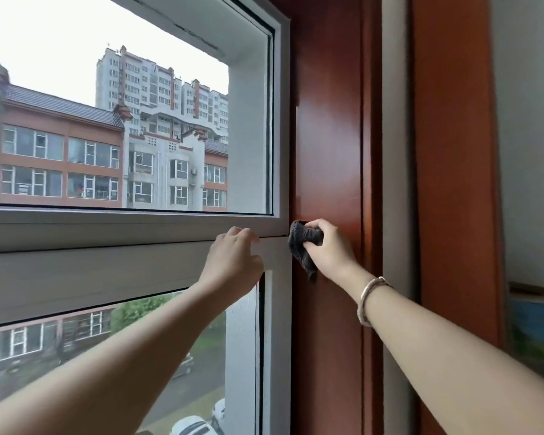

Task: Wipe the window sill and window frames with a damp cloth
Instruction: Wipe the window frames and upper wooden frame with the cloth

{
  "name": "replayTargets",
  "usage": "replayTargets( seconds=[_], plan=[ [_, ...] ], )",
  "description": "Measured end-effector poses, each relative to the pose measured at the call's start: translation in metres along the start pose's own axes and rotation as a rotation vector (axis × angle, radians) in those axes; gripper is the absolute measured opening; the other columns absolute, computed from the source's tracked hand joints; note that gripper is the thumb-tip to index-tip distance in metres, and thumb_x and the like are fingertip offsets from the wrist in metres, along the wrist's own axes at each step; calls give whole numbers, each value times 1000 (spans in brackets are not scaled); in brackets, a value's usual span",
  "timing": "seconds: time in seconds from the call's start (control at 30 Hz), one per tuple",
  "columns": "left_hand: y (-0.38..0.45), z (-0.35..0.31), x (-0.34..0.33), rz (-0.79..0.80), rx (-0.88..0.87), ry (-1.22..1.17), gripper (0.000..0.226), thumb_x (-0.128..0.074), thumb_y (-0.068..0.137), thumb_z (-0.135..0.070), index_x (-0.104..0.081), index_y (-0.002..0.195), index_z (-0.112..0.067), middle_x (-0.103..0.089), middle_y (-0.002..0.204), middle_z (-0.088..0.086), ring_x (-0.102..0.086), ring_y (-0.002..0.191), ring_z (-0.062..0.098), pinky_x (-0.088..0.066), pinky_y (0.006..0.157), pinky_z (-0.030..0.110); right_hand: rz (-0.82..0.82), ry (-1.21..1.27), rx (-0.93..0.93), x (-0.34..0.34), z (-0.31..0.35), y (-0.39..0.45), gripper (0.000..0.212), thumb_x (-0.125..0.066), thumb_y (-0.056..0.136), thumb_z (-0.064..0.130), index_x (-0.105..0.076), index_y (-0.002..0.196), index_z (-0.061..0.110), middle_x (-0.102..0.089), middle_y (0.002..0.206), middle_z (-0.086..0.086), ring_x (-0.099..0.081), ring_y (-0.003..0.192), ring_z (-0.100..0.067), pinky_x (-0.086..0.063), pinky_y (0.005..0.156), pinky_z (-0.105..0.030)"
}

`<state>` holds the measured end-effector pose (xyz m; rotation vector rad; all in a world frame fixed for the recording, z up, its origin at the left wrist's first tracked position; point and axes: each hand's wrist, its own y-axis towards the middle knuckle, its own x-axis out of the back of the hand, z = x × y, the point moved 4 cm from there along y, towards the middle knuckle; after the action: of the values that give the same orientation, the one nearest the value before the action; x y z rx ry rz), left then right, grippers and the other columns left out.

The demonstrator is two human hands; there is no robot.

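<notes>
A single head-worn wide-angle camera faces forward at close range toward the window frame (277, 227) and adjoining wooden panel (330, 152). Both forearms enter from the lower edge. Straight lines bow near the edges. No second view exists.

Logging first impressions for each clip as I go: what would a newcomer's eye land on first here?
Most likely the right hand, gripping a bunched dark grey cloth against the reddish-brown wooden frame where it meets the white window frame. Next, the left hand, fingers curled on the white horizontal bar just left of the cloth. A pale bracelet circles the right wrist.
</notes>
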<state>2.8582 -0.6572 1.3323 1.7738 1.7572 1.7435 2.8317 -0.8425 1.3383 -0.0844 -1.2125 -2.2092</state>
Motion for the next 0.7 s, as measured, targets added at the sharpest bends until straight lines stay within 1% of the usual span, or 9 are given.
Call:
replayTargets(
  seconds=[0.07,0.1,0.17,0.27,0.33,0.43,0.5,0.6,0.7],
  plan=[
    [7,8,1,-4,18,18,45,-47,81,-6,-56,125,-15,-51,131,4,-40,123,23,-34,102,31,9,-26,25,-12,2,15,29,-57,83,0,-63,109,11,-67,107,-9,-60,94,-23,-40,76,-15],
    [14,12,0,-16,23,39,45,-47,81,-7,-56,124,-16,-52,130,4,-40,122,23,-33,100,29,19,-25,31,-22,2,26,31,-55,83,-1,-62,111,10,-66,109,-10,-60,99,-26,-40,79,-18],
    [19,17,-2,-42,34,57,44,-49,80,-7,-58,122,-17,-55,128,3,-41,120,22,-30,98,27,61,-44,32,-39,0,40,31,-50,85,-2,-61,112,9,-66,109,-12,-59,101,-29,-40,78,-20],
    [21,20,-3,-84,11,77,43,-51,78,-6,-60,119,-16,-56,126,1,-42,119,21,-29,98,27,120,-63,49,-59,0,45,31,-40,84,-5,-58,104,11,-64,103,-12,-58,96,-30,-38,71,-22],
    [20,20,-3,-66,4,65,44,-50,77,-3,-60,119,-14,-56,126,3,-42,119,22,-30,97,27,145,-40,75,-61,7,42,34,-38,82,-5,-59,102,13,-63,98,-9,-57,91,-27,-38,69,-22],
    [15,14,6,-48,19,2,47,-47,76,1,-60,119,-11,-57,124,7,-45,117,24,-34,93,27,304,118,98,-62,28,34,36,-40,82,-5,-61,101,17,-63,95,-7,-57,90,-24,-46,67,-23],
    [11,5,17,-59,16,-43,47,-45,74,5,-63,116,-9,-59,121,9,-48,114,25,-34,85,24,384,363,45,-56,38,22,31,-44,87,-4,-62,101,17,-65,100,-10,-60,96,-26,-52,77,-29],
    [4,-6,28,-67,24,-102,46,-44,76,7,-62,115,-7,-59,122,9,-49,116,24,-35,87,24,303,629,-106,-27,25,-4,28,-45,90,-2,-61,100,19,-66,99,-9,-63,93,-22,-53,77,-34],
    [-4,-23,19,-16,27,-178,42,-46,79,4,-59,117,-10,-58,123,8,-51,117,21,-36,88,23,161,693,-239,23,-8,-31,32,-45,89,-4,-62,97,22,-66,100,-9,-64,89,-21,-54,76,-35]
  ],
)
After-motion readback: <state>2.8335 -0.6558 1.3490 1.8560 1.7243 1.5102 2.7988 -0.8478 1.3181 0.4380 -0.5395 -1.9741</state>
